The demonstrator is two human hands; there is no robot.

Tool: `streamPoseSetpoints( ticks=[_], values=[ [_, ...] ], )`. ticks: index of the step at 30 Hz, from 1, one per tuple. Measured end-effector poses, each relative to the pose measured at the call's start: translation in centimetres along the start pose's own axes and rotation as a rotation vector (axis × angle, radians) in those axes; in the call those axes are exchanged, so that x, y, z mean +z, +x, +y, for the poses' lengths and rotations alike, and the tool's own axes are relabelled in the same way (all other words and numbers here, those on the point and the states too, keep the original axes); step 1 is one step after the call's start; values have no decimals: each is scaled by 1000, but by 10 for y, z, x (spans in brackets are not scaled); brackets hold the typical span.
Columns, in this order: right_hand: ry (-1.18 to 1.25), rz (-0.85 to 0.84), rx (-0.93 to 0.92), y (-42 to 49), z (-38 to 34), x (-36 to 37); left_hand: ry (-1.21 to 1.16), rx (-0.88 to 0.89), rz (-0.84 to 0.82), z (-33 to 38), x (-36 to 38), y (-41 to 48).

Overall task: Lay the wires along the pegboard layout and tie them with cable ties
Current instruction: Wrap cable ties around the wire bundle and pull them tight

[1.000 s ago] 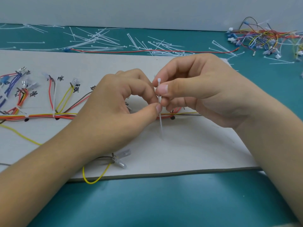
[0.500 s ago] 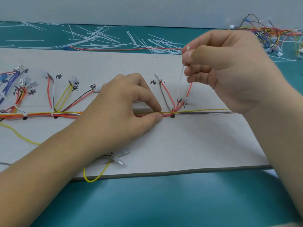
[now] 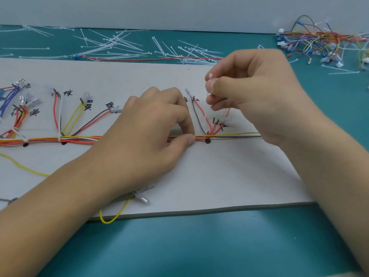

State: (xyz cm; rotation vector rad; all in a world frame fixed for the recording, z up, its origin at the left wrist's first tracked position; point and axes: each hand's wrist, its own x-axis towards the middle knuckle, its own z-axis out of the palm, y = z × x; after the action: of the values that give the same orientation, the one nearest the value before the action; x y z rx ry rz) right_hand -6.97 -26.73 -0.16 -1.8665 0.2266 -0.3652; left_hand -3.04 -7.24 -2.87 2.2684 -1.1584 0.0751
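the left hand (image 3: 151,134) pinches the wire bundle (image 3: 79,139) between thumb and forefinger where it runs across the white board (image 3: 219,176), just left of a black dot (image 3: 207,140). the right hand (image 3: 257,96), raised over the branch wires, pinches a white cable tie (image 3: 209,76). loose cable ties (image 3: 111,45) and spare wires (image 3: 319,41) lie on the teal tabletop (image 3: 199,246) behind.

Bare board (image 3: 219,176) lies open below the wire bundle (image 3: 79,139); cable ties (image 3: 103,46) clutter beyond.
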Motion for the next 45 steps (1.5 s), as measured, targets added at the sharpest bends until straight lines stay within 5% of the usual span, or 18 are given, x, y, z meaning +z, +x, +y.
streamPoseSetpoints(
  ticks=[11, 18, 22, 27, 45],
  values=[
    [-212, -102, -20, -2, 4, 4, 46, -35, 29, 5, -11, -2],
    [-270, -152, -10, -3, 6, 5, 123, 70, 257, 14, -48, -10],
    [-301, -166, -5, -1, 7, 5, 87, 112, 92, 31, -39, -6],
    [-307, -182, -20, -3, 5, 6, 128, -61, -109, 39, -7, 0],
    [-314, -186, -5, -5, -3, 4, 132, -31, -116, 47, 4, 0]
  ],
)
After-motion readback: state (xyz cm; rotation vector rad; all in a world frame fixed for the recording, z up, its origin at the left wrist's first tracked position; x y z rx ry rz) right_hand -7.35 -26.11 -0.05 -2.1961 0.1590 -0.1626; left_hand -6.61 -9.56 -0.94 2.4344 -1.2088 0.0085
